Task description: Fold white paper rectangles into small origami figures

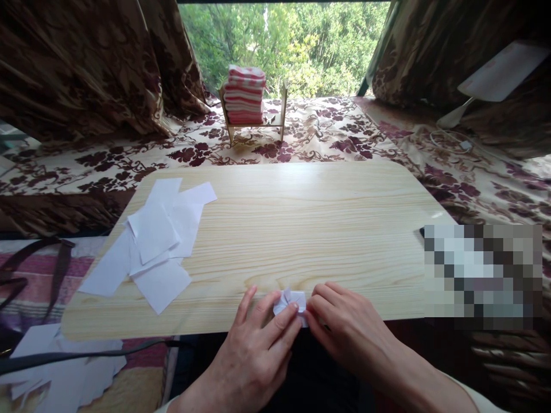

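Observation:
A small folded piece of white paper lies at the near edge of the wooden table, between my two hands. My left hand rests over its left part, fingertips pressing on the paper and the other fingers spread on the tabletop. At the paper's right edge, my right hand pinches it between thumb and curled fingers. Several creases and raised flaps show on the paper. Its underside and lower edge are partly hidden by my fingers.
Loose white paper sheets overlap on the table's left side. More papers lie lower left beside a dark strap. Behind the table, a small wooden rack holds folded pink-and-white cloths. A white lamp stands far right.

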Available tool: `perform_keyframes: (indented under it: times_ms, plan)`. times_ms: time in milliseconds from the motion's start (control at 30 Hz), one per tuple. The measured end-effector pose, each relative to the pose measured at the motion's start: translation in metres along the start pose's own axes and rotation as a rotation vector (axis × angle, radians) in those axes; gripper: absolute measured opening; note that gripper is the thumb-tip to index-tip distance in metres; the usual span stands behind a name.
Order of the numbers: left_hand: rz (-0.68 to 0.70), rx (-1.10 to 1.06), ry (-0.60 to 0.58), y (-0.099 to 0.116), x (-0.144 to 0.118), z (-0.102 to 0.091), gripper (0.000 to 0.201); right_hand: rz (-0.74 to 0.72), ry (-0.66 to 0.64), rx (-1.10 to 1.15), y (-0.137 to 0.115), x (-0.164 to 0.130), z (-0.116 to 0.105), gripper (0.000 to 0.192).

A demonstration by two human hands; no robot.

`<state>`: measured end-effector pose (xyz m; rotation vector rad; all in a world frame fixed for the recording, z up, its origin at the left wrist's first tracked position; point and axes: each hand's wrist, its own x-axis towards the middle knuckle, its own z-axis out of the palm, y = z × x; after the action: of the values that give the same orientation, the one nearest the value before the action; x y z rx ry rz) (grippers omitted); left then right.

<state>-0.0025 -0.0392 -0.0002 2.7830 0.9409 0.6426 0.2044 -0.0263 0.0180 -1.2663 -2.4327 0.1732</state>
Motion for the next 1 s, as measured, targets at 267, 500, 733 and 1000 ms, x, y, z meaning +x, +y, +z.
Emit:
perform_keyframes:
  times_ms: [267,500,733,1000]
  plan:
    - [-0.003,-0.021,-0.017,-0.001,-0.001,-0.001,0.043,0.043,-0.06,-0.041,-0.002,0.003,0.001,0.019]
    - [-0.013,-0.037,0.02,-0.001,-0.002,0.002,0.041,0.052,-0.096,-0.092,-0.006,0.008,-0.001,0.017]
    - [-0.015,-0.04,0.018,-0.002,-0.001,0.004,0.043,0.066,-0.125,-0.087,-0.005,0.01,-0.001,0.014]
    - [-0.01,-0.034,0.035,-0.003,-0.001,0.005,0.043,0.076,-0.113,-0.127,-0.005,0.012,0.002,0.018]
